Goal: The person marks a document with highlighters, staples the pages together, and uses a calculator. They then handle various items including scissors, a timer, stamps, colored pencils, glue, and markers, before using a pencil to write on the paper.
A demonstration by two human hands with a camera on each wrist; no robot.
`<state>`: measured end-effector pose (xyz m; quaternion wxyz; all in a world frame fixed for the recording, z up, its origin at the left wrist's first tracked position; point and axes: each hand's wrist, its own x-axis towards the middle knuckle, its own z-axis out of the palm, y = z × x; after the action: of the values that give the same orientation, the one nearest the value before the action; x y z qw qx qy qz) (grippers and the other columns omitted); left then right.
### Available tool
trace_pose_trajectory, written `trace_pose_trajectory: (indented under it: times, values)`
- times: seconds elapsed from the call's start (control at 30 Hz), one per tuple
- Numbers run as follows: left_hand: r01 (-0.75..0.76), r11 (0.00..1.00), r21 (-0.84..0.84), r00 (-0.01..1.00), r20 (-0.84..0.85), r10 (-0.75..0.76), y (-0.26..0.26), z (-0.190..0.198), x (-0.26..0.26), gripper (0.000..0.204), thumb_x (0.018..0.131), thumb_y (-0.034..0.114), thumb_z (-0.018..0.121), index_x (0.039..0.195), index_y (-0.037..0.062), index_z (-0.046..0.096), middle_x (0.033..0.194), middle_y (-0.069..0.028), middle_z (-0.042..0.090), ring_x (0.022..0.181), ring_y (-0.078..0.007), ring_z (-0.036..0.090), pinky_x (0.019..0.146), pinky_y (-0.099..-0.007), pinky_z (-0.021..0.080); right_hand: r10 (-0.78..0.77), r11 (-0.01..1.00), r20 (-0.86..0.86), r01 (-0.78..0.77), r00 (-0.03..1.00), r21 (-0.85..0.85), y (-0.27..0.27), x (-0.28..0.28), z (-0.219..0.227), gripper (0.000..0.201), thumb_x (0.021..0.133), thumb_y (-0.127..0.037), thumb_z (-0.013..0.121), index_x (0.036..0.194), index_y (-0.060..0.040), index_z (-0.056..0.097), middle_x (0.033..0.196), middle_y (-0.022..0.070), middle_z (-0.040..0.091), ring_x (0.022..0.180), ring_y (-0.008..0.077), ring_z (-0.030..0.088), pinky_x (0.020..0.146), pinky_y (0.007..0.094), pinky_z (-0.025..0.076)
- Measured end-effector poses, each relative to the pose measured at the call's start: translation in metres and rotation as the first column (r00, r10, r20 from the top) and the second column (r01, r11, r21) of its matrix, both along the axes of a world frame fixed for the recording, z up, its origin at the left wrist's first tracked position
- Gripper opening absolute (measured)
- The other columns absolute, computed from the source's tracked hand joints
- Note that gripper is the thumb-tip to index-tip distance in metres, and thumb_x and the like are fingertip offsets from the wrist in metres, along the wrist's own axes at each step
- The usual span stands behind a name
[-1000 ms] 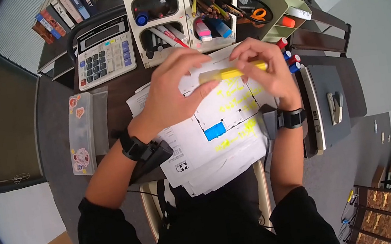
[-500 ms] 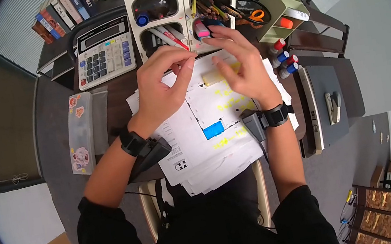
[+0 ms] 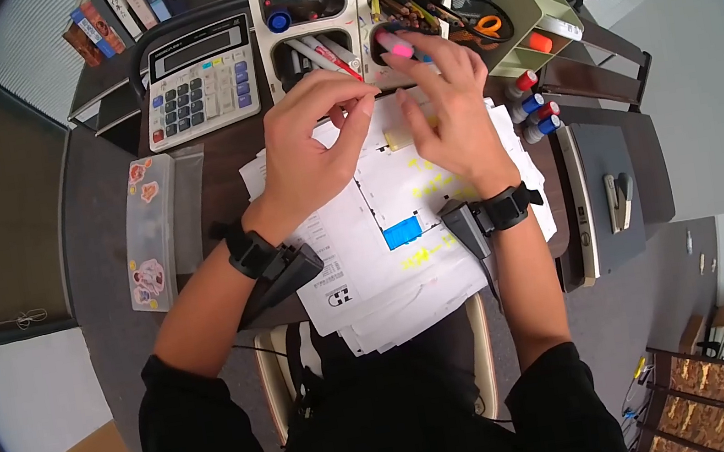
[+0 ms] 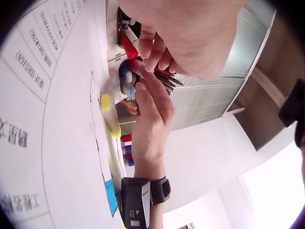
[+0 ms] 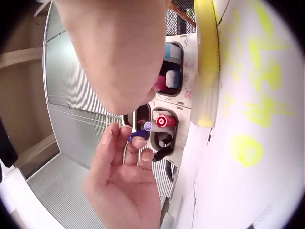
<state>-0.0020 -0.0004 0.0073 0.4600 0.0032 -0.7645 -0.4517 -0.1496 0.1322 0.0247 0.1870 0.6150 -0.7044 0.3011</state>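
Up at the desk organizer [image 3: 361, 32], my right hand [image 3: 455, 116] has its fingertips at a pink highlighter [image 3: 396, 44] in a lower compartment, the thumb held apart from the fingers. Below that hand a yellow highlighter [image 5: 208, 52] with a clear cap lies on the printed sheets [image 3: 362, 291]. My left hand [image 3: 311, 145] hovers over the top of the sheets, its fingers loosely bent and nothing in them; the right wrist view shows its palm. Yellow marks and a blue rectangle [image 3: 403, 232] are on the top sheet.
White markers [image 3: 321, 51] and pencils [image 3: 405, 3] fill other compartments. A calculator [image 3: 201, 82] and a stickered plastic case [image 3: 152, 232] are at the left. Several red- and blue-capped bottles [image 3: 540, 113], a stapler [image 3: 621, 202] and a green holder [image 3: 537, 21] stand at the right.
The right hand has let go of the yellow highlighter, leaving it on the sheets, and reached forward to the pink highlighter, which has tilted slightly. The left hand has drawn its thumb and fingers closer together.
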Motion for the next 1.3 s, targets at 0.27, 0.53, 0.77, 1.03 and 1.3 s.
trace_pose_trajectory:
  times: [0.27, 0.53, 0.77, 1.03, 1.3]
  values:
    - [0.051, 0.998, 0.037, 0.995, 0.088, -0.054, -0.004, -0.003, 0.003, 0.013, 0.094, -0.003, 0.064, 0.106, -0.0047, 0.068, 0.104, -0.0104, 0.066, 0.083, -0.0130, 0.065, 0.076, -0.0253, 0.053, 0.159, 0.841, 0.078, -0.093, 0.984, -0.533, 0.014, -0.010, 0.003, 0.023, 0.082, 0.003, 0.069, 0.104, -0.0016, 0.063, 0.119, 0.0189, 0.062, 0.098, 0.0300, 0.063, 0.086, 0.0372, 0.050]
    - [0.159, 0.983, 0.095, 0.973, 0.153, -0.173, 0.001, -0.006, -0.002, 0.028, 0.088, -0.004, 0.068, 0.116, -0.0008, 0.065, 0.101, -0.0087, 0.066, 0.082, -0.0128, 0.064, 0.073, -0.0265, 0.052, 0.478, 0.846, 0.668, -0.094, 0.570, -0.525, 0.014, 0.004, -0.009, 0.024, 0.090, 0.003, 0.071, 0.107, 0.0003, 0.055, 0.101, 0.0102, 0.066, 0.083, 0.0110, 0.066, 0.073, 0.0258, 0.053]
    - [0.328, 0.915, 0.236, 0.930, 0.092, -0.357, 0.013, -0.004, 0.001, 0.051, 0.080, -0.013, 0.064, 0.127, 0.0052, 0.054, 0.111, -0.0095, 0.055, 0.079, -0.0139, 0.062, 0.067, -0.0267, 0.051, 0.481, 0.876, 0.824, -0.120, 0.297, -0.468, 0.008, 0.014, -0.005, 0.024, 0.093, 0.001, 0.070, 0.113, 0.0035, 0.056, 0.093, 0.0082, 0.070, 0.076, 0.0094, 0.069, 0.062, 0.0217, 0.053]
    - [0.285, 0.943, -0.172, 0.952, 0.163, -0.258, 0.010, -0.002, 0.004, 0.034, 0.076, -0.006, 0.076, 0.108, 0.0046, 0.068, 0.110, -0.0063, 0.047, 0.091, -0.0153, 0.054, 0.072, -0.0265, 0.049, 0.415, 0.910, 0.870, -0.114, 0.265, -0.399, 0.008, 0.015, -0.007, 0.017, 0.097, -0.006, 0.067, 0.111, 0.0016, 0.059, 0.074, 0.0013, 0.068, 0.065, 0.0032, 0.060, 0.055, 0.0194, 0.044]
    - [0.240, 0.936, 0.257, 0.950, 0.136, -0.281, 0.007, -0.009, 0.000, 0.023, 0.093, 0.018, 0.072, 0.105, -0.0001, 0.063, 0.085, -0.0106, 0.067, 0.075, -0.0166, 0.062, 0.070, -0.0302, 0.051, 0.386, 0.918, 0.869, -0.221, 0.309, -0.329, 0.022, 0.009, 0.000, 0.027, 0.097, -0.003, 0.060, 0.124, 0.0017, 0.062, 0.065, -0.0062, 0.055, 0.057, 0.0004, 0.041, 0.053, 0.0207, 0.029]
